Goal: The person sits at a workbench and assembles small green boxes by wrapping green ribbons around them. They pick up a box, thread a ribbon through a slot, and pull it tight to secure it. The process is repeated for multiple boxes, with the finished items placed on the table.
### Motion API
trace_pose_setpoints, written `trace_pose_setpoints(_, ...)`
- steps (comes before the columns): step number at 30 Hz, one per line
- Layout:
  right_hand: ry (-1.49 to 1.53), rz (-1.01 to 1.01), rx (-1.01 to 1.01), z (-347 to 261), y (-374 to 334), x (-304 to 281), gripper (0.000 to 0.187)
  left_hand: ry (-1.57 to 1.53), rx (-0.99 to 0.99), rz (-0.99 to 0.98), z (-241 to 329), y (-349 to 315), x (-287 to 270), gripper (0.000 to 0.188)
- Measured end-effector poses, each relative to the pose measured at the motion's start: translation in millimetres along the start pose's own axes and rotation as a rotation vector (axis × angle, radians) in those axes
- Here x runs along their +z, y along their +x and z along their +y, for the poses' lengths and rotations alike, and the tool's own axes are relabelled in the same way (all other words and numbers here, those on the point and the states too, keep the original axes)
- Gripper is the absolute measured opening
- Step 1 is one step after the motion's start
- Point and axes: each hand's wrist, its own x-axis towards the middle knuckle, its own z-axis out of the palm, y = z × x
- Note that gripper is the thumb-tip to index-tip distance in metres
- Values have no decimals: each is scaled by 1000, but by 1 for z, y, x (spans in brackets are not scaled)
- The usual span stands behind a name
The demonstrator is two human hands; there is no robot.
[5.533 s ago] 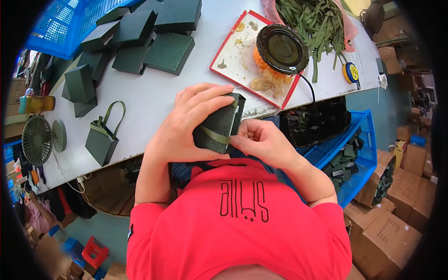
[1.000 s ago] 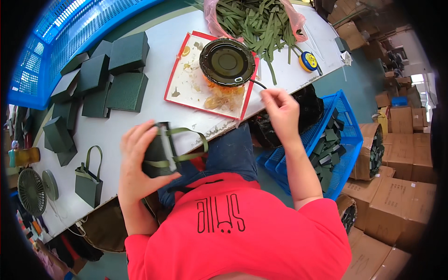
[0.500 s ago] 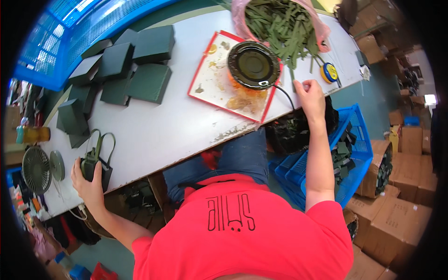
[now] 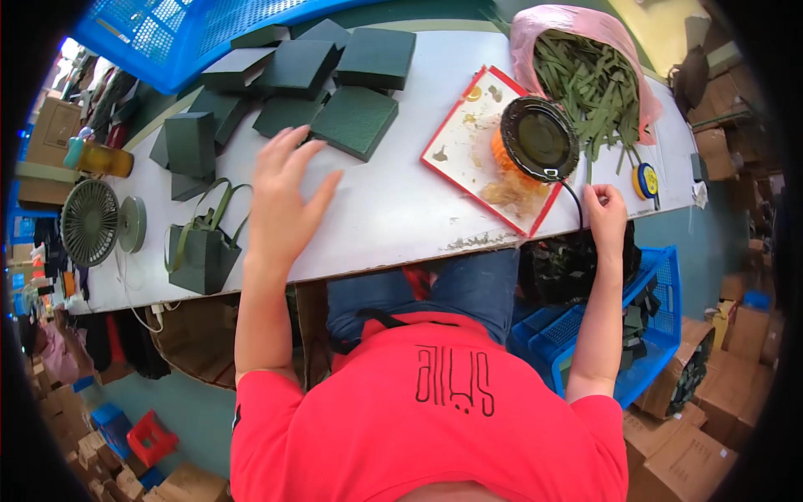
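Note:
My left hand point(image 4: 288, 197) is raised over the white table point(image 4: 393, 205), fingers spread and holding nothing. It is nearest to several dark green boxes point(image 4: 355, 121) at the back left. A small dark green bag point(image 4: 201, 259) with two ribbon handles stands to its left, by the table's front edge. At the right, my right hand point(image 4: 606, 216) is closed in a pinch on the end of a green ribbon strip point(image 4: 589, 167). Other green strips point(image 4: 590, 88) spill from a pink plastic bag point(image 4: 531, 38) behind it. A black round pan point(image 4: 539, 138) of dark liquid sits left of that hand.
The pan's orange base rests on a stained white board point(image 4: 458, 134) with a red rim. A round yellow and blue thing point(image 4: 644, 180) lies at the right. A fan point(image 4: 90, 222) stands far left. Blue crates point(image 4: 669, 293) and cartons point(image 4: 749, 356) are right of the table.
My left hand has let go of the green bag, moving up and right toward the boxes with its fingers opening. My right hand stays pinched by the strips. The whole view has shifted.

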Motion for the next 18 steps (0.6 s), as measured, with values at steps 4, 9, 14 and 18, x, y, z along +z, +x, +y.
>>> trace_pose_setpoints(4, 185, 168, -199, -41, -14, -13, 17, -107, 113, -52, 11, 39, 44, 51)
trace_pose_setpoints(9, 339, 79, -312, -64, -25, -37, 13, 229, 18, -64, 13, 52, 82, 67)
trace_pose_setpoints(14, 626, -89, -77, -50, -21, -28, 15, 218, 104, -205, 16, 40, 61, 64)
trace_pose_setpoints(18, 678, -98, -41, -34, -19, -12, 19, 54, 80, -190, 23, 24, 45, 59)
